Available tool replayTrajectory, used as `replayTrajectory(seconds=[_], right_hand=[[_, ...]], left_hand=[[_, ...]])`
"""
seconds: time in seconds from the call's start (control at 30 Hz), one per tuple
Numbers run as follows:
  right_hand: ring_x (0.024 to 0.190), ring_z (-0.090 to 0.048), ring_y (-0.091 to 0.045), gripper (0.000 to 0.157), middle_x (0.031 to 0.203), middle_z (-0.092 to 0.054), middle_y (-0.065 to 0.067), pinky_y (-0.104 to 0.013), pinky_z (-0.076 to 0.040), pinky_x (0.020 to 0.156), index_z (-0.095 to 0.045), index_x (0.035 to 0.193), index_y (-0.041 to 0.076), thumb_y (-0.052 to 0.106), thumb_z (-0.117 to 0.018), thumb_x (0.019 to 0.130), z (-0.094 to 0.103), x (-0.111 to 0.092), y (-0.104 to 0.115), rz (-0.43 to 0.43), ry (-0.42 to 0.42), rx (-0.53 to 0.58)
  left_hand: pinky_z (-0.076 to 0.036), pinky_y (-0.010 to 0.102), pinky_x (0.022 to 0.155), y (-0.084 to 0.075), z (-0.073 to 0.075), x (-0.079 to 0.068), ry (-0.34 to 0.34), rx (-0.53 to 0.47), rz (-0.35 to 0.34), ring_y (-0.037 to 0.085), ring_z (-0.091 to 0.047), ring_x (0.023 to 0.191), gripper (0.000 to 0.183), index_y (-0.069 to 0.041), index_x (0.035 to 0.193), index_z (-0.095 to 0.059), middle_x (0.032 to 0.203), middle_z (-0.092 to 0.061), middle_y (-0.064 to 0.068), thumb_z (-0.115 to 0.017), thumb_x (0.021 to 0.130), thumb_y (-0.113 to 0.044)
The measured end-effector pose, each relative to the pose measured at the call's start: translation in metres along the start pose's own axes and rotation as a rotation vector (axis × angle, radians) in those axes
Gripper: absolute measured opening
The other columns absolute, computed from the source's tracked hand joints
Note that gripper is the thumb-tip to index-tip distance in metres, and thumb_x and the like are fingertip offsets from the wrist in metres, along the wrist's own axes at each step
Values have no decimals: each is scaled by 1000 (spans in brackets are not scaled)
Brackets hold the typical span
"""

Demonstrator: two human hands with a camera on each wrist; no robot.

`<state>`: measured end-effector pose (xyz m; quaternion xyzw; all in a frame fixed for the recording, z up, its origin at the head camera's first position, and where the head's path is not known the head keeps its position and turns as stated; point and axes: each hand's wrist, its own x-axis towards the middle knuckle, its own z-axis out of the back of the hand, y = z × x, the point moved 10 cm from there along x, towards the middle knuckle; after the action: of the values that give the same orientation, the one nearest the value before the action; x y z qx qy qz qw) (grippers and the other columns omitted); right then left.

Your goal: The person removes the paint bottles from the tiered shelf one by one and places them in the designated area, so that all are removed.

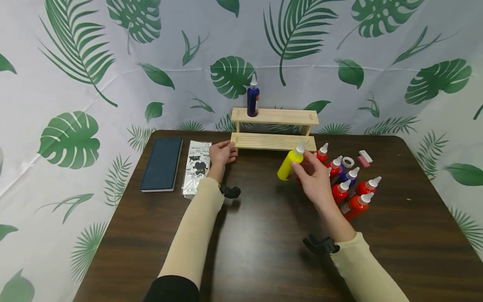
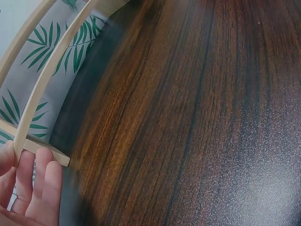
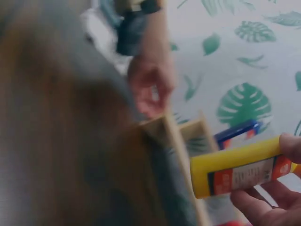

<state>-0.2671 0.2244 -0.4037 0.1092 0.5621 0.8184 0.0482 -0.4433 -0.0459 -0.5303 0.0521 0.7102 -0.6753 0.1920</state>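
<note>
My right hand (image 1: 315, 178) holds a yellow squeeze bottle (image 1: 289, 165) with a white nozzle, tilted and off the table. In the right wrist view, thumb and fingers pinch the yellow bottle (image 3: 235, 173) near its nozzle end; its label is red and white. With my left hand (image 1: 222, 153) I grip the left end of the lower board of a two-tier wooden rack (image 1: 269, 141). The left wrist view has the thumb on one face of the board (image 2: 35, 101) and the fingers at the other. A dark blue bottle (image 1: 253, 100) stands upright on the upper tier.
Several red bottles (image 1: 356, 204) and a purple bottle (image 1: 349, 176) cluster at the right. Beyond them lie a tape roll (image 1: 348, 162) and an eraser (image 1: 365, 157). A dark notebook (image 1: 162, 163) and a ruler set packet (image 1: 196, 167) lie left. A leaf-patterned cloth hangs behind.
</note>
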Motion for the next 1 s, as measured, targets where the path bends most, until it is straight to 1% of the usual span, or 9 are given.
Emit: replayTrajectory(seconds=[0.07, 0.1, 0.17, 0.23, 0.33, 0.4, 0.5, 0.7, 1.0], right_hand=[[110, -61, -30, 50, 127, -59, -13, -18, -53, 83, -50, 139, 13, 26, -64, 93, 2, -12, -11, 13, -31, -9], [110, -61, -31, 50, 127, -59, -14, -19, -53, 84, -51, 139, 12, 23, -64, 93, 2, -17, -15, 25, -46, -17], [111, -61, -30, 49, 127, -60, -14, -25, -53, 88, -52, 138, 10, 19, -65, 92, 3, -25, -24, 42, -75, -24], [114, -60, -29, 50, 129, -59, -13, -34, -51, 94, -52, 138, 10, 17, -66, 91, 6, -32, -32, 53, -111, -40], [114, -59, -27, 51, 131, -59, -11, -44, -49, 96, -53, 137, 11, 17, -68, 90, 11, -39, -39, 64, -169, -84], [112, -59, -27, 51, 131, -59, -10, -46, -50, 95, -53, 137, 11, 17, -69, 89, 13, -42, -40, 67, -193, -108], [109, -60, -26, 51, 131, -59, -9, -44, -51, 94, -53, 137, 11, 18, -69, 89, 15, -45, -42, 58, -218, -149], [114, -59, -26, 50, 133, -58, -8, -43, -51, 94, -52, 138, 12, 15, -67, 90, 15, -47, -45, 23, -236, -202], [115, -58, -30, 50, 134, -56, -11, -45, -51, 94, -49, 139, 10, 14, -65, 91, 10, -43, -53, 15, -201, -259]], left_hand=[[-58, 27, 52, -2, 3, -1, -10, -3, -12, 19, -71, 67, 28, -9, 113, -70, 90, -73, 13, -72, 87, -19], [-58, 27, 52, -4, 5, -1, -15, -5, -18, 19, -71, 67, 28, -9, 113, -70, 90, -73, 13, -72, 87, -19], [-58, 27, 51, -5, 8, -1, -25, -12, -22, 19, -71, 67, 27, -8, 112, -70, 89, -73, 13, -72, 87, -18], [-58, 27, 52, -5, 9, -1, -22, -12, -22, 19, -71, 68, 28, -8, 113, -70, 89, -73, 13, -72, 87, -18], [-58, 27, 54, -4, 7, -1, -7, -14, -16, 20, -72, 71, 28, -9, 113, -70, 90, -73, 12, -72, 87, -19], [-58, 27, 54, -3, 6, -1, -7, -15, -15, 20, -72, 71, 28, -9, 113, -70, 89, -73, 12, -72, 87, -19], [-58, 27, 53, -2, 4, -1, -4, -20, -19, 19, -71, 69, 28, -9, 112, -70, 89, -73, 12, -72, 87, -19], [-58, 27, 52, 0, -1, 0, 5, -19, -16, 15, -69, 62, 27, -9, 112, -71, 90, -73, 13, -72, 87, -19], [-58, 28, 52, 2, -3, 2, 0, -7, -15, 15, -69, 62, 28, -9, 112, -70, 91, -73, 14, -72, 87, -19]])
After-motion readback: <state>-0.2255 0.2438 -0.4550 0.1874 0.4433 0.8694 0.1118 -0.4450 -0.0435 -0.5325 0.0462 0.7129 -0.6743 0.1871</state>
